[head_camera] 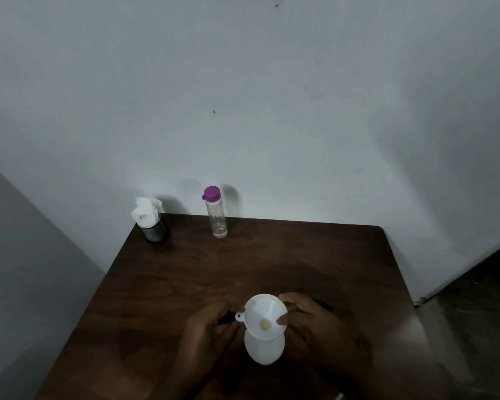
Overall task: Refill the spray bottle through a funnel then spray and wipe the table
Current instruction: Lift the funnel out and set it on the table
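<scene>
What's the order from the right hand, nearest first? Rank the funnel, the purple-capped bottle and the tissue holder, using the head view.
1. funnel: touching the right hand, whose thumb lies on its rim.
2. purple-capped bottle: ahead and to the left, at the far edge of the table.
3. tissue holder: farther left again, at the far left corner.

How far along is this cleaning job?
Done: the white plastic funnel sits in the neck of the white plastic bottle. In hand: the right hand pinches the funnel's rim, the left hand beside the bottle. Left: spraying and wiping; the white tissues stand untouched near the capped, nearly empty clear purple-lidded bottle.
</scene>
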Action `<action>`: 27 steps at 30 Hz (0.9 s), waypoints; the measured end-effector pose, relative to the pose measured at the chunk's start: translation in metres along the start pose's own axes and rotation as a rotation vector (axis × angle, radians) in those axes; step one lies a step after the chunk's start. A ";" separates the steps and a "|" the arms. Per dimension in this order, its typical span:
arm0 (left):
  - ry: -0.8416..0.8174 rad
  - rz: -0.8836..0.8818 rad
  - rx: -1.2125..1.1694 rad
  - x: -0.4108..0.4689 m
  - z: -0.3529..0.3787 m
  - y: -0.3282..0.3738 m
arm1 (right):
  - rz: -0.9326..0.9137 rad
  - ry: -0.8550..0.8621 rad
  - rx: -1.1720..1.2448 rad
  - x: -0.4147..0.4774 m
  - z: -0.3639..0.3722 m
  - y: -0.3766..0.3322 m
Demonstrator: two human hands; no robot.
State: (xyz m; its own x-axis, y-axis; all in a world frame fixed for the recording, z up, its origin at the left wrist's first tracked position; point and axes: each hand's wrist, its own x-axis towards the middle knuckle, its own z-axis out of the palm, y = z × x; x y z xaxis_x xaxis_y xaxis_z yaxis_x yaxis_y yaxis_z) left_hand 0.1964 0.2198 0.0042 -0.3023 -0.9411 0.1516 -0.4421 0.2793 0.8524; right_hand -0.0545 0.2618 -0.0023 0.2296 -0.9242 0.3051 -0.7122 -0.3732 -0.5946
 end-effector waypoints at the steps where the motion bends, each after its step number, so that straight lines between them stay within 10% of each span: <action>1: 0.000 0.021 0.019 -0.001 -0.001 -0.003 | -0.017 0.002 0.007 0.000 -0.002 -0.001; 11: 0.050 0.082 0.016 0.003 -0.001 -0.005 | 0.050 0.054 0.040 -0.003 -0.005 -0.003; 27: 0.072 -0.079 -0.104 0.094 0.024 -0.019 | 0.702 0.176 0.753 0.056 -0.002 0.018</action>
State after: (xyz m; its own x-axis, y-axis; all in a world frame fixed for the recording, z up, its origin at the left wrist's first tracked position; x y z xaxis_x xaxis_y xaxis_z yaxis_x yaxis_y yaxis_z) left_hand 0.1564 0.1308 -0.0094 -0.2073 -0.9716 0.1142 -0.3708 0.1861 0.9099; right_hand -0.0557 0.2037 0.0052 -0.2192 -0.9505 -0.2202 -0.0367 0.2335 -0.9717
